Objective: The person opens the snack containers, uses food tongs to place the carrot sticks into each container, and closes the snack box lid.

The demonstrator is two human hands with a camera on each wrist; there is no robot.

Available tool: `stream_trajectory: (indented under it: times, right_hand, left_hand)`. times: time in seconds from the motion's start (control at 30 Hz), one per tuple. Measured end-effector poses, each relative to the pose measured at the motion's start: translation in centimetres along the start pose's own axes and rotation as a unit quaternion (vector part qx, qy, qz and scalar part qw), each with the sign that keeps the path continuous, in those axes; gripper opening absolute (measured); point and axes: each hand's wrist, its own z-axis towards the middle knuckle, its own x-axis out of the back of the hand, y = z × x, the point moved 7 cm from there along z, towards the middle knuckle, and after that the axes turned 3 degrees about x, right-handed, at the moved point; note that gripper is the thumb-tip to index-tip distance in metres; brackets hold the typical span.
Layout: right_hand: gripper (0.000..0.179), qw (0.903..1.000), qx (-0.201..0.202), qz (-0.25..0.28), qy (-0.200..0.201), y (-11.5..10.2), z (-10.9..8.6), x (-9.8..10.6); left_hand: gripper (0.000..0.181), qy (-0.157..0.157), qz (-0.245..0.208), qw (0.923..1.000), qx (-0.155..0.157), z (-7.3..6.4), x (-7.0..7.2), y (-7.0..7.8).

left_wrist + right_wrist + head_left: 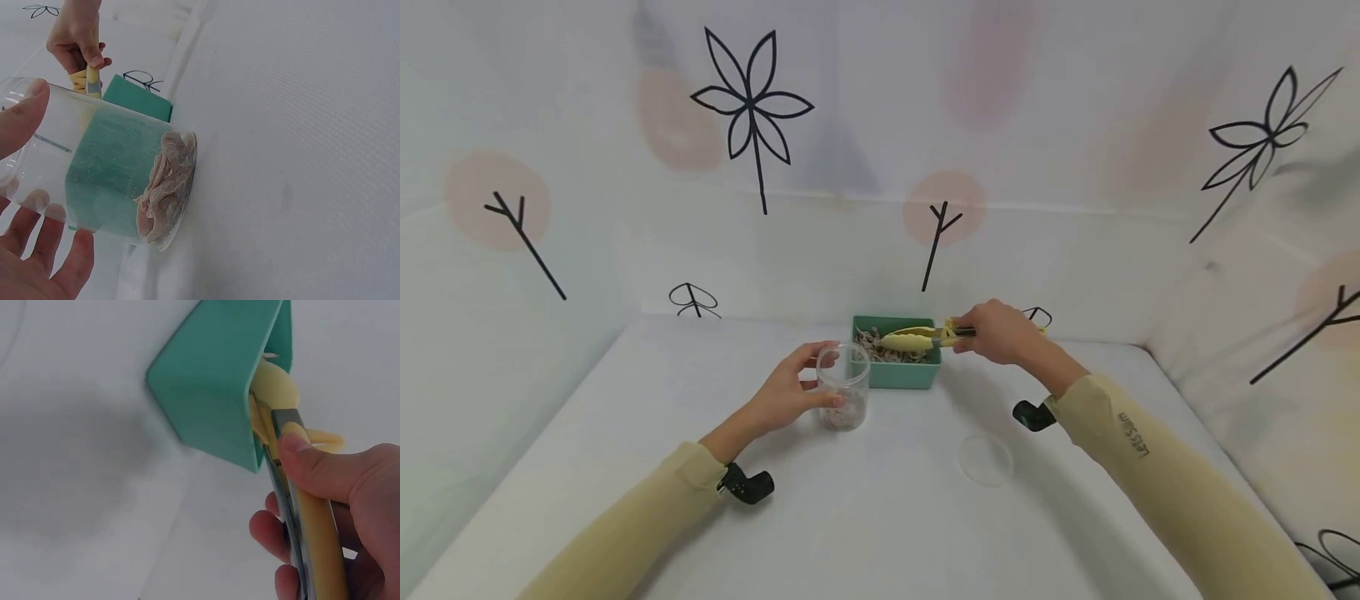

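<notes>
My left hand (788, 390) grips a clear plastic jar (844, 385) from the left, thumb on the near side and fingers behind. Pale brown, wrinkled strips (165, 194) lie at the bottom of the jar. In my right hand (1000, 332) is a pair of yellow tongs (917, 338) with metal parts. The tongs' heads reach into a green rectangular box (904, 377), which holds more of the same strips (871, 343). The right wrist view shows the thumb along the tongs' handle (319, 537), the fingers curled on the other side. The jar's mouth is uncovered.
A round clear lid (985, 460) lies flat on the white tabletop (880, 517), to the right of the jar. Behind the box rises a white cloth wall (850, 250) printed with flowers and twigs. A dark wrist camera (748, 485) sits on the left wrist.
</notes>
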Motion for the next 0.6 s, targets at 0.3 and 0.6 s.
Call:
stream_trajectory:
  times: [0.3, 0.6]
  right_hand:
    - [0.065, 0.9985, 0.000, -0.023, -0.051, -0.4, 0.0, 0.8]
    - [0.060, 0.9940, -0.031, -0.036, -0.098, -2.2, 1.1, 0.9]
  left_hand:
    - [0.078, -0.005, -0.013, 0.9999, -0.007, -1.1, -0.1, 2.3]
    - [0.079, -0.009, -0.016, 0.9998, -0.010, -1.0, 0.0, 2.3]
